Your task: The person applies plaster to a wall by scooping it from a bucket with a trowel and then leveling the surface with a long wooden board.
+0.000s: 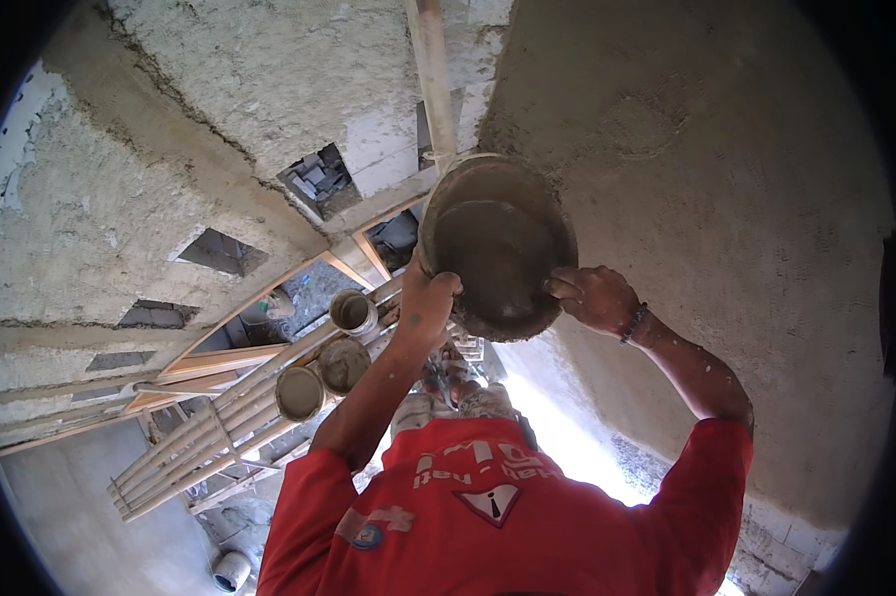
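Observation:
My left hand (426, 306) grips the left rim of a round bucket (497, 175), its thumb over the edge. My right hand (597, 298) is closed on the bucket's right side, fingers at the rim. Inside the bucket is grey wet mortar (492, 258). The bucket's far side is close to the plastered wall (706, 219) that fills the right of the view; I cannot tell whether they touch. Below it, my feet (443, 377) show between my arms.
Bamboo scaffold poles (209, 442) run at lower left, with three smaller containers (353, 313) of grey material on them. A rough wall (200, 119) with openings and wooden frames (219, 358) spans the left. A pail (231, 571) stands far below.

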